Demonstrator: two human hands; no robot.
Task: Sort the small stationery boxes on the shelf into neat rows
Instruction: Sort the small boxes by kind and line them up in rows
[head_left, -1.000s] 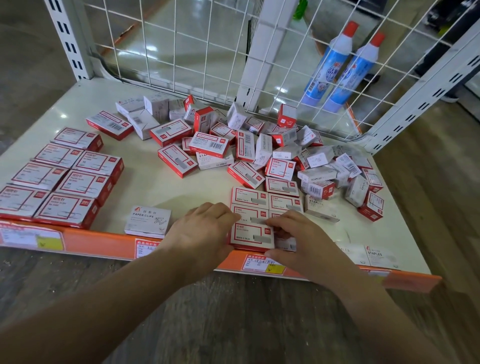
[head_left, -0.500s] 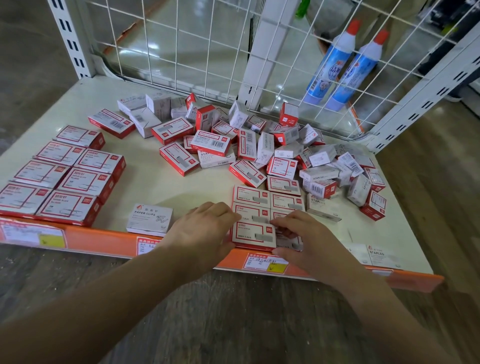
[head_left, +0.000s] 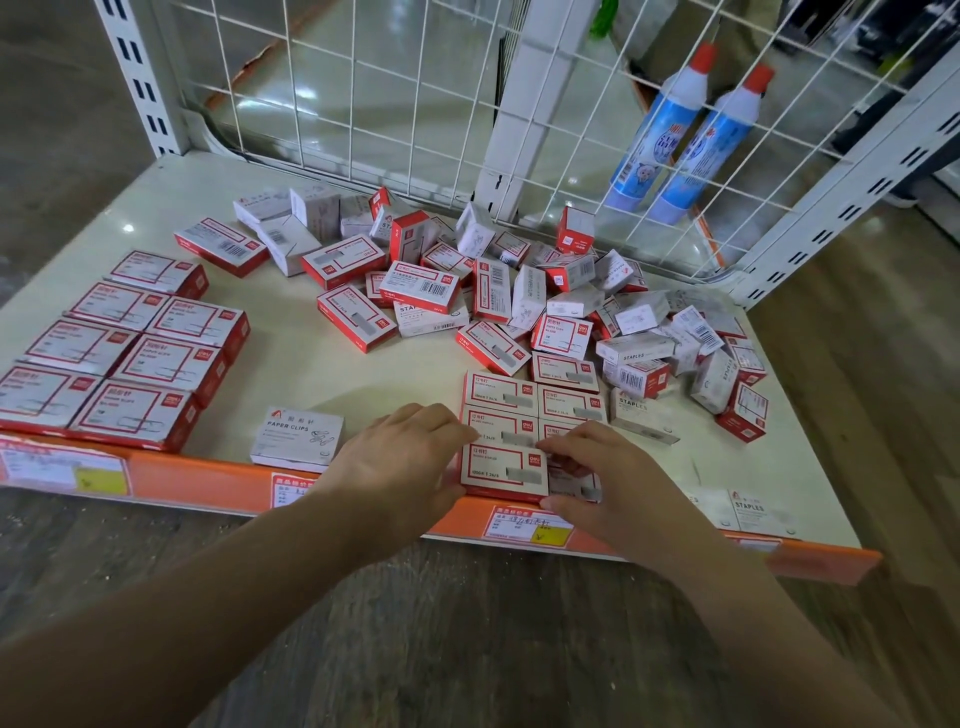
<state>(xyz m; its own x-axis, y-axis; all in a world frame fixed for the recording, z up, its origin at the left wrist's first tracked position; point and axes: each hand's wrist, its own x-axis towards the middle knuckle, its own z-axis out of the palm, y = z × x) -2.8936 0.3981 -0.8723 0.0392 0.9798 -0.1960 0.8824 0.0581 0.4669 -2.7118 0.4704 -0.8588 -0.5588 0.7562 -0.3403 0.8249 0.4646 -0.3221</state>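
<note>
Small red-and-white staple boxes (head_left: 519, 395) lie flat in two short columns near the shelf's front edge. My left hand (head_left: 400, 462) presses its fingers against the left side of this block, beside the front left box (head_left: 501, 467). My right hand (head_left: 608, 483) covers the front right box, thumb at its front edge and fingers curled over its top. A loose pile of mixed boxes (head_left: 519, 291) fills the shelf's middle and right. Larger red-framed boxes (head_left: 130, 353) stand in neat rows at the left.
A white paper clips box (head_left: 296, 439) sits alone left of my left hand. White staples boxes (head_left: 753, 512) lie at the front right. An orange price rail (head_left: 197, 478) edges the cream shelf (head_left: 311, 374). Behind a wire mesh back (head_left: 363, 104) are two blue bottles (head_left: 675, 135).
Both hands stay at the block of staple boxes. My right hand's fingers have shifted slightly on the front right box; the boxes sit a little tighter together.
</note>
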